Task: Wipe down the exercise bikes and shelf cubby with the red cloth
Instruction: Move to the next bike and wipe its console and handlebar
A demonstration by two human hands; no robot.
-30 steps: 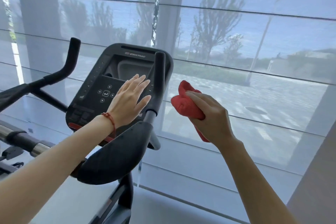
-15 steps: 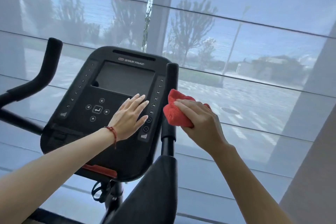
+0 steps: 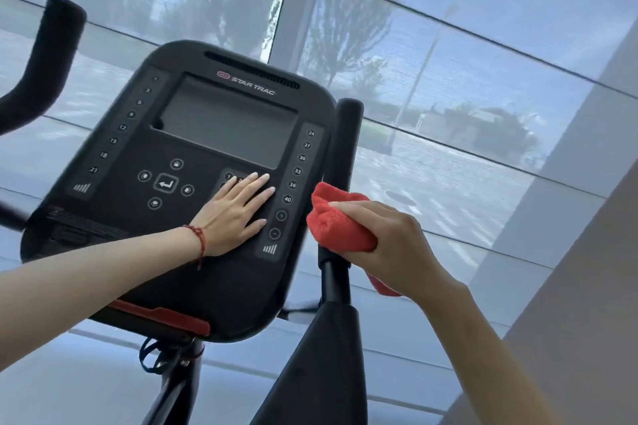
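A black exercise bike console with a dark screen and button pad fills the middle of the view. My left hand lies flat and open on its lower right keypad. My right hand grips a bunched red cloth and presses it against the upright right handlebar, just right of the console. The left handlebar curves up at the far left.
A padded black armrest slopes down below the right handlebar. A red tab runs along the console's lower edge. Behind the bike stands a large shaded window, and a grey wall is at the right.
The view has moved closer and more square to the console. My left hand has settled flat on the keypad. My right hand has brought the cloth onto the right handlebar.
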